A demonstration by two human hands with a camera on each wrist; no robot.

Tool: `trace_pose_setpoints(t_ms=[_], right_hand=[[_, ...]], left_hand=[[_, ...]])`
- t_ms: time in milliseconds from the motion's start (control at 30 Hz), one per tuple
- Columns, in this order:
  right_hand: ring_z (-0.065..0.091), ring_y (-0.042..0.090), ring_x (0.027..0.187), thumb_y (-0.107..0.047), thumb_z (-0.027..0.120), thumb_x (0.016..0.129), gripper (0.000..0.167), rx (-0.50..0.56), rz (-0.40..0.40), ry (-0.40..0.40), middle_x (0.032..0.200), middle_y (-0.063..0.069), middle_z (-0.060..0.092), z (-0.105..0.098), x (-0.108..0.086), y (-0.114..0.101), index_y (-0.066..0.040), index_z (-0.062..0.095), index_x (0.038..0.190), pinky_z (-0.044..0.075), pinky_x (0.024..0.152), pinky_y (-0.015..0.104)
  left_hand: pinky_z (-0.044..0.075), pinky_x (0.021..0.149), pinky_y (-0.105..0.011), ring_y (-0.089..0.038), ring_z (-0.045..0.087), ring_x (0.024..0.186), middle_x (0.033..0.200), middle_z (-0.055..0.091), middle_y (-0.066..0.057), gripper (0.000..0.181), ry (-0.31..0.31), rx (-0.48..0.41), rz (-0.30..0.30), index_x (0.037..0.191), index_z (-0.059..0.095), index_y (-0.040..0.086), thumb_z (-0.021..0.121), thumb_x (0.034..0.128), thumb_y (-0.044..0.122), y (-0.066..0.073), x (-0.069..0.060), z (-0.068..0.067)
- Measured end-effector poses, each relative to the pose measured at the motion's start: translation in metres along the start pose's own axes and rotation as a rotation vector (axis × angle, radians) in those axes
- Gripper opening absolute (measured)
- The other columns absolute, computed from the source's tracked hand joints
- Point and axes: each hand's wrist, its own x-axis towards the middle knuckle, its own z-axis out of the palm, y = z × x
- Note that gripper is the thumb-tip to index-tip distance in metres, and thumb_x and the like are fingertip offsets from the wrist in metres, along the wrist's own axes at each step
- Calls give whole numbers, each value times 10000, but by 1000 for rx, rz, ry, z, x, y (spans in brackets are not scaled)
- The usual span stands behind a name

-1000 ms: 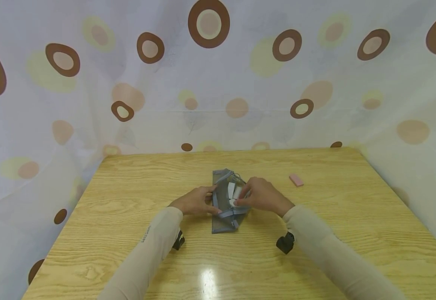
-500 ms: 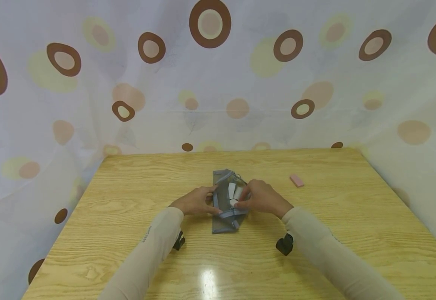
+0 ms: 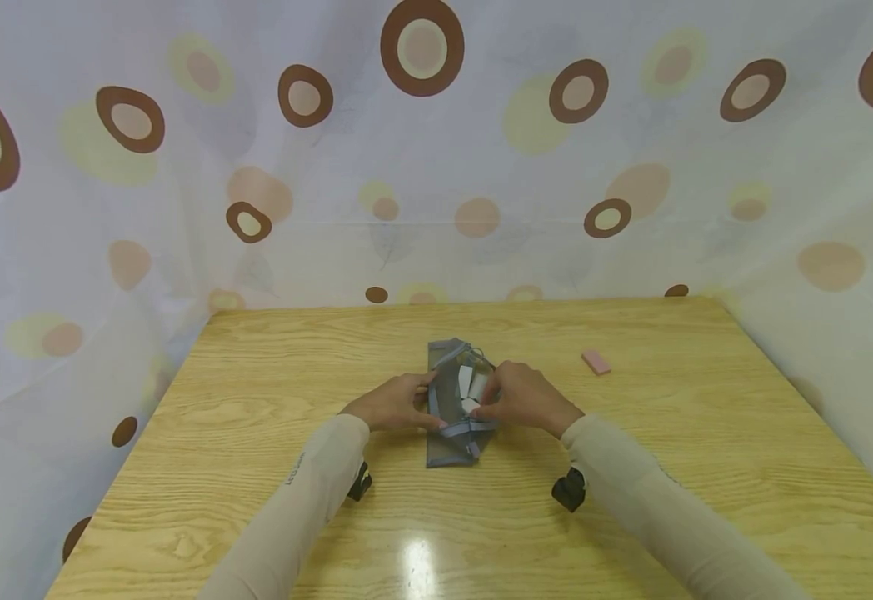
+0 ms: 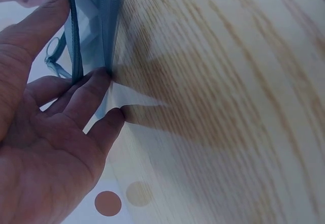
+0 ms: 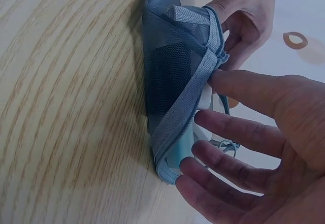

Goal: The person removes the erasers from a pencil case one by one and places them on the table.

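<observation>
A grey-blue mesh pouch point(image 3: 447, 400) lies on the table with its zipped mouth spread apart; several white items point(image 3: 465, 382) show inside. My left hand point(image 3: 395, 402) holds the pouch's left side, its thumb on the zipper edge in the left wrist view and its other fingers lower on the mesh. From the right, my right hand point(image 3: 530, 398) reaches to the mouth. In the right wrist view its fingers point(image 5: 238, 132) are nearly straight at the opening against the contents, with the thumb apart from them near a white item; part of the contents is hidden.
A pink block point(image 3: 596, 362) lies on the wooden table point(image 3: 256, 350), right of and behind the pouch. Patterned cloth point(image 3: 477, 150) hangs behind the table and along both sides. Black wrist cameras sit below both wrists.
My right hand's fingers have shifted slightly at the pouch's mouth, and its forearm has moved a little left. My left hand keeps its hold, and the pouch stays in place.
</observation>
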Motion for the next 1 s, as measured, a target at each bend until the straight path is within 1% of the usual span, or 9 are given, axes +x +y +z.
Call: trace_pose_setpoints(t_ms=[267, 533, 800, 867, 1000], right_hand=[[577, 129, 704, -233, 846, 835, 185, 15, 23, -5, 865, 26, 745, 0, 1, 0, -57, 795, 807, 525, 626, 291], [571, 134, 691, -239, 847, 835, 196, 11, 37, -12, 872, 37, 746, 1, 2, -1, -50, 797, 820, 525, 623, 296], [646, 152, 777, -249, 850, 835, 205, -1, 70, -27, 907, 48, 752, 1, 3, -1, -50, 800, 845, 574, 703, 354], [633, 147, 763, -248, 849, 836, 202, -4, 76, -31, 898, 41, 749, 1, 3, -2, -52, 799, 837, 566, 690, 342], [567, 135, 695, -234, 844, 839, 194, 6, 78, -33, 848, 19, 733, 1, 3, -2, -49, 793, 811, 516, 623, 289]], left_hand=[[350, 1171, -428, -324, 370, 1458, 1606, 338, -166, 935, 2, -11, 0, 1582, 259, -17, 827, 875, 211, 1, -1, 0], [357, 1166, -426, -325, 377, 1454, 1596, 356, -171, 942, 6, -17, 0, 1582, 258, -19, 832, 869, 205, 1, -1, 0], [361, 1164, -429, -330, 380, 1452, 1594, 358, -180, 937, 9, -14, -1, 1579, 258, -29, 829, 871, 200, 1, 0, 1], [362, 1164, -427, -333, 381, 1451, 1593, 357, -185, 936, 8, -9, 1, 1578, 257, -34, 827, 873, 198, 0, 0, 1], [354, 1169, -423, -330, 379, 1452, 1591, 359, -188, 935, 9, 4, 5, 1576, 257, -38, 826, 874, 202, 0, 0, 1]])
